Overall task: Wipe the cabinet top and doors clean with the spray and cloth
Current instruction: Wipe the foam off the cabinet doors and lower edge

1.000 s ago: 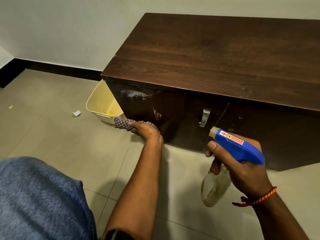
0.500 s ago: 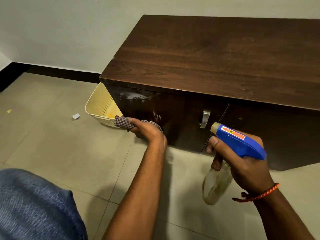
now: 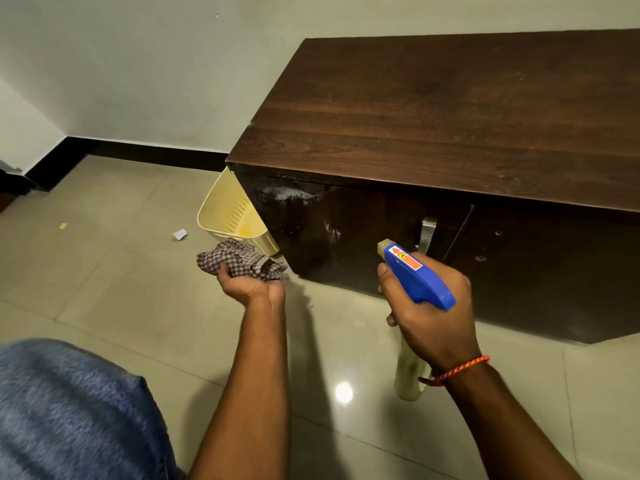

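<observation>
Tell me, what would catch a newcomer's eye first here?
The blue-headed spray bottle stands out, gripped in the right hand low in front of the dark wooden cabinet. To its left, the left hand bunches a checked cloth just off the cabinet's corner. A whitish smear marks the top of the left door, with a pale yellow basket tucked beside the cabinet's end.

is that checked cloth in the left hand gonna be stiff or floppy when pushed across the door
Probably floppy: the checked cloth is bunched in folds and spills past the left hand. Likely light, as curled fingers alone hold it up. It would likely crumple unless pressed flat.
</observation>
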A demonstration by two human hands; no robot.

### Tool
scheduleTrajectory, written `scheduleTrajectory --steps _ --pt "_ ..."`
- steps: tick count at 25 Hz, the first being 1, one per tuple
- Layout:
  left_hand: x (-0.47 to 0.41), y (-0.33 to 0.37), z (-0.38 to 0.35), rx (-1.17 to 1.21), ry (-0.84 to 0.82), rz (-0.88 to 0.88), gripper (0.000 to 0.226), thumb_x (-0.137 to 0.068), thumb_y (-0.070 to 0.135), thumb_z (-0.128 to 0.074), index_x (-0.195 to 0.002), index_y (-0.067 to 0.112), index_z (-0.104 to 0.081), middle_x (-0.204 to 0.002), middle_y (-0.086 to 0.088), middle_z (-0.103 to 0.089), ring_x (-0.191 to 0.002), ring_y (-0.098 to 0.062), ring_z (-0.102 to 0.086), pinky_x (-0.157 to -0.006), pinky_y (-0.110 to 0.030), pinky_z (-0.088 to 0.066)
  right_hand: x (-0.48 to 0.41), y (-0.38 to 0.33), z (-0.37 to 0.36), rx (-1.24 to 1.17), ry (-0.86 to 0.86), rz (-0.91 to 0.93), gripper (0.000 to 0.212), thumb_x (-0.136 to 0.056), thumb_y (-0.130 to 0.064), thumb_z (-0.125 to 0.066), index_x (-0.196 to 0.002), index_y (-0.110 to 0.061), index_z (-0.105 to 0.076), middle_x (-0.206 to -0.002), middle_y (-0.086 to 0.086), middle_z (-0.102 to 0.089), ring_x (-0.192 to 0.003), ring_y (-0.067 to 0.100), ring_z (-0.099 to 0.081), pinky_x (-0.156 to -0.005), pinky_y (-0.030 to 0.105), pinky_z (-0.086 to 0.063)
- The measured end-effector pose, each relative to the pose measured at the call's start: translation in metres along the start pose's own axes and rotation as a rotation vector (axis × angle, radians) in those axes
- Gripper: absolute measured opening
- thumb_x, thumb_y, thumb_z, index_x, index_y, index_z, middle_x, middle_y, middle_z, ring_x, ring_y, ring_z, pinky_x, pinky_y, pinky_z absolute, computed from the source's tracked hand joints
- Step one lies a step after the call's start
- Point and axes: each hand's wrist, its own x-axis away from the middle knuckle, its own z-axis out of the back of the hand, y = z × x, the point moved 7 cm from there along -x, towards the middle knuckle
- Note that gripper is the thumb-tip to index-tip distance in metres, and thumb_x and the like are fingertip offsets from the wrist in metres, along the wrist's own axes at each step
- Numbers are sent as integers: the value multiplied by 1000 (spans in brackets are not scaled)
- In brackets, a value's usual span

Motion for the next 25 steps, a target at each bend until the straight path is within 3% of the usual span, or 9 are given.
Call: scheduleTrajectory --steps 2,6,9,14,16,19,21,23,25 --pt "-2 15 20 95 -37 -47 41 -102 40 -38 -113 15 -68 -118 -12 -70 -114 -30 -64 -120 -48 -34 2 -7 -13 -30 -13 -8 38 -87 -46 -60 -79 -8 -62 -59 8 -56 -49 29 -58 -43 46 -51" --pt "-8 23 35 23 -29 8 49 -95 45 -45 -127 14 -65 -130 -15 -67 -125 -35 -60 -120 -56 -30 -2 -8 -33 -24 -39 -37 41 -84 -47 -56 -77 -8 -62 -56 8 -56 -48 26 -60 -46 44 -54" --pt "-8 25 22 2 -72 -27 56 -94 46 -47 -137 13 -62 -136 -16 -65 -128 -35 -59 -119 -56 -33 -3 0 -32 9 -19 -94 31 -82 -43 -60 -76 -13 -60 -56 6 -57 -50 27 -62 -49 39 -57" --pt "2 15 0 -27 -142 -46 59 -95 48 -47 -141 14 -60 -125 -13 -69 -115 -32 -66 -100 -44 -51 -2 12 -26 34 35 -107 32 -81 -45 -59 -75 -14 -60 -56 2 -56 -49 21 -60 -47 24 -53" --pt "-1 12 -5 -26 -158 -60 62 -92 48 -50 -144 15 -58 -128 -12 -68 -115 -32 -66 -97 -43 -53 0 20 -21 80 57 -114 25 -84 -38 -64 -72 -16 -58 -55 -2 -53 -48 17 -56 -47 19 -48" --pt "6 12 -13 -107 -124 -154 59 -97 43 -48 -147 14 -54 -126 -9 -68 -115 -28 -64 -94 -36 -52 4 37 -14 140 54 -141 24 -81 -38 -63 -66 -21 -54 -52 -2 -52 -46 17 -53 -46 20 -46" --pt "14 5 -17 -165 -76 -178 52 -103 37 -44 -148 12 -51 -122 -6 -66 -118 -26 -62 -89 -33 -52 8 47 -11 150 40 -178 26 -79 -43 -60 -67 -20 -56 -53 2 -53 -47 22 -56 -48 31 -53" --pt "15 -14 -10 -256 9 -135 54 -105 40 -43 -152 14 -44 -135 -9 -58 -133 -30 -53 -102 -40 -47 11 55 -10 111 8 -199 22 -86 -34 -68 -76 -14 -61 -58 7 -58 -51 30 -60 -50 45 -57" --pt "16 -44 5 -320 62 -7 60 -106 47 -40 -157 15 -35 -153 -11 -46 -142 -34 -43 -118 -47 -33 14 53 -9 96 -25 -173 27 -86 -40 -66 -81 -14 -63 -60 6 -59 -51 28 -61 -50 47 -57"
